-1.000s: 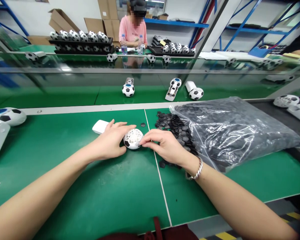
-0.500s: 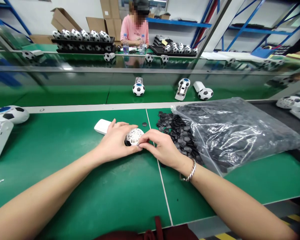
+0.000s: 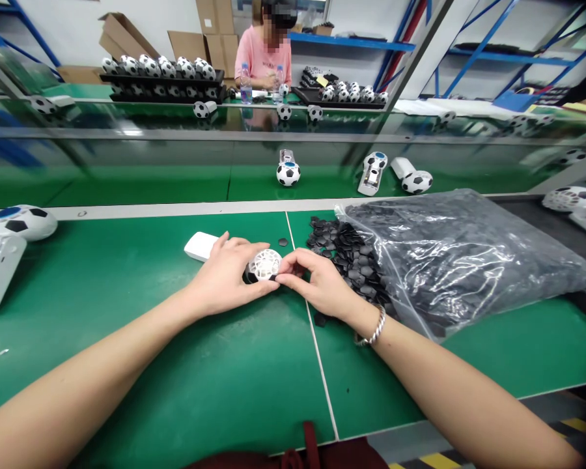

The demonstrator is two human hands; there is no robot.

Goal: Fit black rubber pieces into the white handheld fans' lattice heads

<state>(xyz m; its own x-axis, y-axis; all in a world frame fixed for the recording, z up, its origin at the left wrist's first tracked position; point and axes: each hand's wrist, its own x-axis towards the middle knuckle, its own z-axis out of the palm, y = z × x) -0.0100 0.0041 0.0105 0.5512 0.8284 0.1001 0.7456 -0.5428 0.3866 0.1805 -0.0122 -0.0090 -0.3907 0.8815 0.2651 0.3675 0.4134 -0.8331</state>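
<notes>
My left hand point(image 3: 229, 270) is wrapped round a white soccer-ball-shaped housing point(image 3: 265, 264) with a lattice of openings and some black on its lower side. Its white handle point(image 3: 200, 246) sticks out behind the fingers on the left. At the ball's right edge my right hand point(image 3: 315, 280) is closed, thumb and index finger pinched against it; whatever sits between the fingertips is hidden. A single black pentagon piece point(image 3: 283, 241) lies just beyond the ball. To the right, many black pieces point(image 3: 354, 260) spill in a heap.
A large clear bag point(image 3: 469, 260) of black pieces lies right of the heap. Behind the white ledge point(image 3: 176, 209), ball-headed units point(image 3: 288, 173) ride a green belt point(image 3: 176, 182). Other units point(image 3: 22, 223) stand at far left. Across sits a person in pink point(image 3: 264, 55) near trays point(image 3: 166, 91).
The ball-headed units on the near belt have moved right, and those on the farther strip left. My right hand has shifted slightly right, and the ball has turned a little in my left hand.
</notes>
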